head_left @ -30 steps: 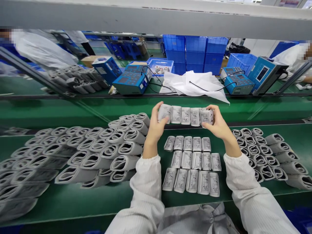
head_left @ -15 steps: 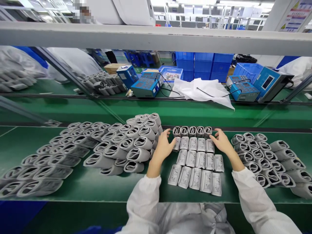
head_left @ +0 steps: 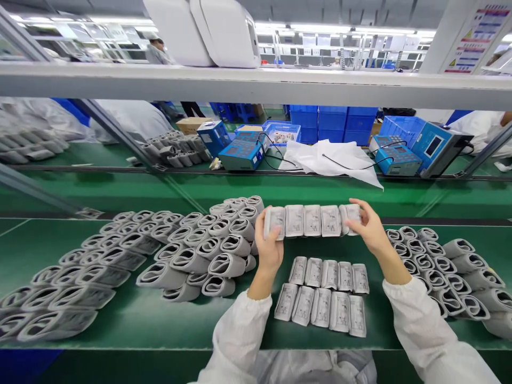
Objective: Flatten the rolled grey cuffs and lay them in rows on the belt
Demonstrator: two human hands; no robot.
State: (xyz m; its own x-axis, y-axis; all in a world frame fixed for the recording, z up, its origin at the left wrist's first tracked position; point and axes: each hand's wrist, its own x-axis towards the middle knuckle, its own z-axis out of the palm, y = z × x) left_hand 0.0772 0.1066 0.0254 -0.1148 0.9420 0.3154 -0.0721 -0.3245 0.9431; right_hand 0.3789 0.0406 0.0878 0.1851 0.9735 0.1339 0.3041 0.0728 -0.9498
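Between my hands a row of rolled grey cuffs (head_left: 312, 220) with printed faces is squeezed end to end, lifted above the green bench. My left hand (head_left: 269, 248) grips the left end, its thumb over the front of the end cuff. At the other end, my right hand (head_left: 370, 226) presses with thumb and fingers on the last cuff, which leans a little. Below them two rows of flat-lying rolled cuffs (head_left: 321, 306) rest on the bench, printed sides up.
Stacks of rolled cuffs stand to the left (head_left: 210, 248) and right (head_left: 436, 261) on the green bench (head_left: 160, 325). Behind are blue control boxes (head_left: 242, 152) with black cables, a white sheet (head_left: 332, 154) and blue crates (head_left: 334, 125). A grey shelf beam (head_left: 256, 85) crosses above.
My hands have closed on the ends of the cuffs in the far part of the group and raised them off the bench. The two nearer rows stay. The view has tilted up slightly.
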